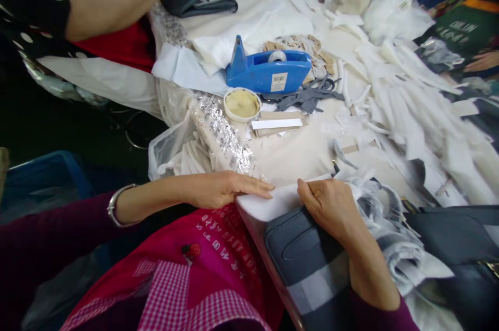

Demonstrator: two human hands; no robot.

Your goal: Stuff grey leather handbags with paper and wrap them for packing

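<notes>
A white padding sheet [262, 209] lies at the table's near edge, partly folded up. My left hand [222, 189] rests on its left end with the fingers stretched out flat. With thumb and fingers pressed together, my right hand [331, 205] grips the sheet's right part; the fingertips are partly hidden. Under my right wrist is a dark grey-blue leather bag [294, 241] with a pale strip across it. White wrapping and rolled straps [403, 263] are bunched just right of that wrist.
Beyond my hands stand a blue tape dispenser [268, 72] and a tub of yellowish paste [242, 104]. Card strips [277, 124] and dark scraps [307, 98] lie near them. White strips [413, 102] cover the right side. A co-worker's arm [117, 1] reaches in at upper left.
</notes>
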